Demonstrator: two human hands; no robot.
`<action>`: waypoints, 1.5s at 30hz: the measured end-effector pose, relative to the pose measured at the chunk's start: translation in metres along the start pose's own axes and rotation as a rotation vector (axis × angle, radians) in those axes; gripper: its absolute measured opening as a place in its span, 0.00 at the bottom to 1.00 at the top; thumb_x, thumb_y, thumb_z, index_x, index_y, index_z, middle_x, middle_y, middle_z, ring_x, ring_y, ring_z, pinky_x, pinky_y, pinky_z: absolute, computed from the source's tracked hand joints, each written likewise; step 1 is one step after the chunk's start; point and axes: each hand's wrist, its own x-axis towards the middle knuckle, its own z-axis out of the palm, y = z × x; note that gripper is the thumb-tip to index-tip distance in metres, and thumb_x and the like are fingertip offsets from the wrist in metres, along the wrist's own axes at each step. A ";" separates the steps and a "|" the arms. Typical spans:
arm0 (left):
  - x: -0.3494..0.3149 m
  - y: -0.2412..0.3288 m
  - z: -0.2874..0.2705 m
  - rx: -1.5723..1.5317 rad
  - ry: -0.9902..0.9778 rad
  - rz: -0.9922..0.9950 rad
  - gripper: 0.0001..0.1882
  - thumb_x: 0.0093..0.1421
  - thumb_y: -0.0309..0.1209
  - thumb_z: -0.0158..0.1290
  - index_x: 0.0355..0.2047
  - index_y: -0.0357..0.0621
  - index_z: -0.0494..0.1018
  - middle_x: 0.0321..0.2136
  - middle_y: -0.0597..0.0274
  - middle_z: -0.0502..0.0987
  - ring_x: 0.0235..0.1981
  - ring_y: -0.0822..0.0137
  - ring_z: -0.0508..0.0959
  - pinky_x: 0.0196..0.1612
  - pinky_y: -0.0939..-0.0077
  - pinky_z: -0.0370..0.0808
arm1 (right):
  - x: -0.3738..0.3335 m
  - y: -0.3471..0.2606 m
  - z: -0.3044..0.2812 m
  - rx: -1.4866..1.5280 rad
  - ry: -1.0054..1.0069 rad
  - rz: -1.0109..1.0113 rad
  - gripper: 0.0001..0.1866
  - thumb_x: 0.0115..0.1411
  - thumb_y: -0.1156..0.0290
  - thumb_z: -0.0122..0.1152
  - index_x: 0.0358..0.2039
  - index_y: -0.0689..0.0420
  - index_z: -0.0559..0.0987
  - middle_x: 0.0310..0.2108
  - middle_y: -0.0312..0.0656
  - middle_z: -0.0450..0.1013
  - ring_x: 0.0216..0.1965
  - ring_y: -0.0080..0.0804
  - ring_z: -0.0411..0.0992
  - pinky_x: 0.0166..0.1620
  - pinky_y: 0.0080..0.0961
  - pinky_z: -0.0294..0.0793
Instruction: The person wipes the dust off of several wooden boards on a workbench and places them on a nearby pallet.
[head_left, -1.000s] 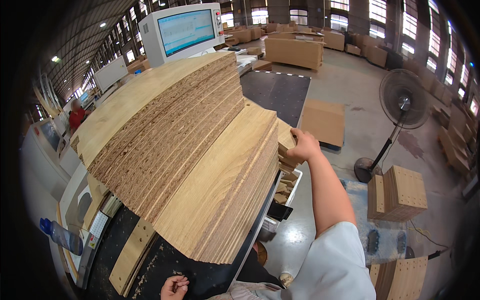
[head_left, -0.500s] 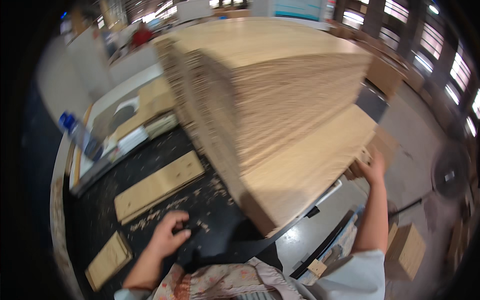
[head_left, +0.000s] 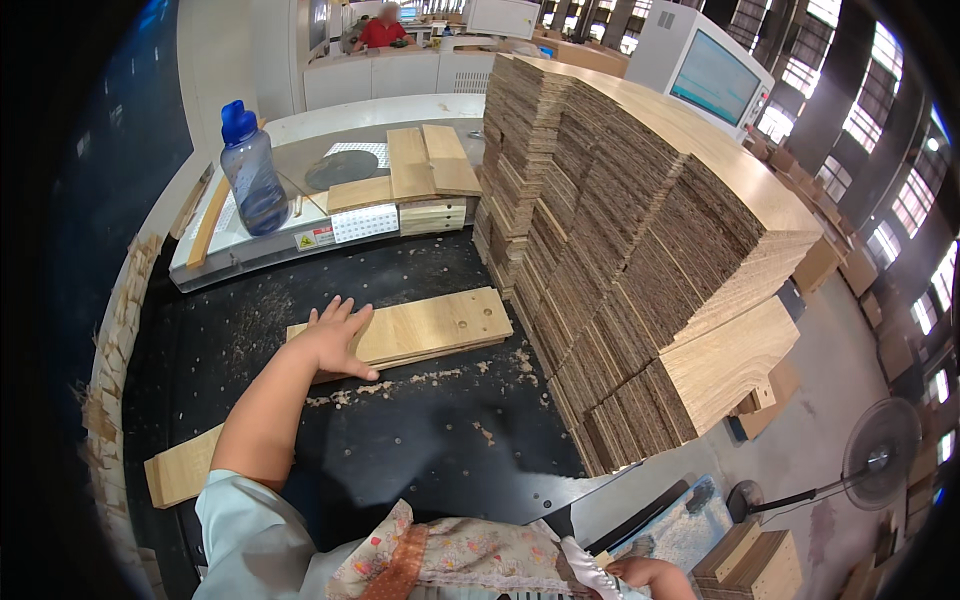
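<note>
My left hand [head_left: 337, 342] rests with spread fingers on the left end of two wooden boards [head_left: 430, 328], stacked on the black table. Its thumb lies along their near edge. Round holes show in the upper board's right end. At the lower edge, beside my apron, only a bit of my right hand [head_left: 645, 574] shows; its fingers are hidden. A shorter wooden board [head_left: 183, 468] lies left of my left forearm. To the right rises a tall stack of wood-faced particle boards [head_left: 640, 270].
Wood chips lie over the black table [head_left: 400, 465]. Behind it are a blue-capped bottle [head_left: 255, 180] and more small boards [head_left: 420, 165] on a ledge. A monitor [head_left: 705, 80] stands beyond the stack. At right is a fan [head_left: 880, 455]; a person in red [head_left: 385, 32] is far back.
My view has swung left. My left hand has come onto the two boards and spread its fingers. My right hand has left the tall stack's edge and dropped toward my body.
</note>
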 end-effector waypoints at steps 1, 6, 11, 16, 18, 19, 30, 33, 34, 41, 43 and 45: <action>-0.004 -0.003 -0.002 -0.044 0.070 -0.025 0.57 0.41 0.59 0.62 0.66 0.48 0.50 0.66 0.42 0.47 0.69 0.47 0.43 0.67 0.49 0.44 | 0.003 -0.071 -0.008 0.067 0.050 0.069 0.20 0.55 0.60 0.63 0.45 0.60 0.77 0.36 0.37 0.76 0.38 0.23 0.72 0.45 0.25 0.70; -0.012 -0.049 0.005 -0.187 0.303 -0.427 0.46 0.51 0.54 0.57 0.63 0.40 0.56 0.60 0.42 0.61 0.60 0.48 0.63 0.61 0.63 0.63 | 0.042 -0.280 -0.053 -0.060 0.704 -0.306 0.17 0.57 0.70 0.61 0.47 0.58 0.76 0.36 0.42 0.77 0.35 0.35 0.75 0.40 0.26 0.74; -0.041 -0.084 0.026 -0.284 0.239 -0.517 0.43 0.52 0.52 0.56 0.59 0.33 0.58 0.49 0.41 0.74 0.51 0.50 0.74 0.55 0.64 0.69 | 0.153 -0.382 -0.160 -0.352 1.276 -0.577 0.30 0.53 0.65 0.65 0.54 0.62 0.68 0.51 0.57 0.69 0.53 0.53 0.67 0.56 0.40 0.66; -0.044 -0.090 0.047 -0.660 0.404 -0.410 0.30 0.51 0.42 0.61 0.50 0.35 0.70 0.46 0.42 0.76 0.49 0.49 0.75 0.53 0.64 0.70 | 0.222 -0.427 -0.273 -0.269 1.209 0.043 0.41 0.50 0.55 0.65 0.57 0.69 0.63 0.49 0.62 0.70 0.53 0.54 0.68 0.56 0.39 0.66; -0.033 -0.094 0.058 -0.647 0.447 -0.411 0.28 0.51 0.40 0.61 0.48 0.36 0.71 0.43 0.43 0.77 0.47 0.49 0.76 0.51 0.64 0.71 | 0.241 -0.421 -0.296 -0.273 1.153 0.124 0.41 0.49 0.55 0.66 0.57 0.70 0.64 0.49 0.63 0.70 0.52 0.53 0.70 0.54 0.35 0.68; -0.031 -0.090 0.058 -0.677 0.441 -0.418 0.27 0.51 0.39 0.61 0.48 0.36 0.71 0.43 0.43 0.77 0.47 0.50 0.76 0.51 0.64 0.71 | 0.252 -0.414 -0.302 -0.161 1.125 0.076 0.40 0.49 0.55 0.67 0.55 0.70 0.65 0.47 0.61 0.72 0.50 0.49 0.72 0.52 0.34 0.70; -0.045 -0.094 0.097 -1.092 0.930 -0.303 0.42 0.46 0.11 0.53 0.63 0.42 0.54 0.57 0.50 0.66 0.57 0.59 0.68 0.59 0.71 0.64 | 0.252 -0.416 -0.226 0.384 1.302 -0.686 0.36 0.53 0.72 0.64 0.60 0.64 0.60 0.53 0.52 0.67 0.53 0.40 0.67 0.56 0.33 0.64; -0.049 -0.088 0.095 -1.066 0.888 -0.348 0.42 0.46 0.11 0.51 0.64 0.44 0.55 0.58 0.50 0.64 0.59 0.59 0.65 0.60 0.70 0.62 | 0.264 -0.389 -0.224 0.594 1.224 -0.842 0.35 0.54 0.75 0.62 0.61 0.62 0.59 0.55 0.49 0.64 0.56 0.38 0.63 0.58 0.32 0.61; -0.052 -0.080 0.086 -1.094 0.860 -0.368 0.42 0.47 0.12 0.51 0.64 0.44 0.55 0.58 0.51 0.64 0.59 0.59 0.64 0.61 0.70 0.62 | 0.259 -0.390 -0.220 0.622 1.154 -0.831 0.33 0.55 0.76 0.60 0.61 0.62 0.59 0.56 0.48 0.63 0.58 0.36 0.61 0.59 0.30 0.59; -0.064 -0.072 0.068 -1.696 0.761 -0.249 0.37 0.50 0.20 0.51 0.62 0.38 0.56 0.55 0.54 0.66 0.57 0.61 0.65 0.59 0.70 0.60 | 0.240 -0.402 -0.216 0.799 1.114 -0.720 0.31 0.59 0.70 0.59 0.61 0.60 0.61 0.55 0.47 0.65 0.54 0.34 0.65 0.56 0.28 0.64; -0.067 -0.069 0.069 -1.695 0.779 -0.214 0.36 0.50 0.20 0.51 0.62 0.39 0.57 0.55 0.54 0.66 0.56 0.62 0.66 0.59 0.70 0.60 | 0.240 -0.409 -0.211 0.843 1.142 -0.697 0.28 0.60 0.70 0.59 0.60 0.59 0.64 0.53 0.45 0.68 0.51 0.33 0.67 0.54 0.28 0.66; -0.074 -0.061 0.073 -1.657 0.862 -0.185 0.34 0.50 0.20 0.50 0.61 0.39 0.58 0.54 0.55 0.67 0.55 0.62 0.66 0.58 0.70 0.60 | 0.237 -0.400 -0.199 0.833 1.195 -0.763 0.27 0.60 0.72 0.58 0.59 0.59 0.64 0.53 0.45 0.67 0.53 0.32 0.65 0.56 0.28 0.64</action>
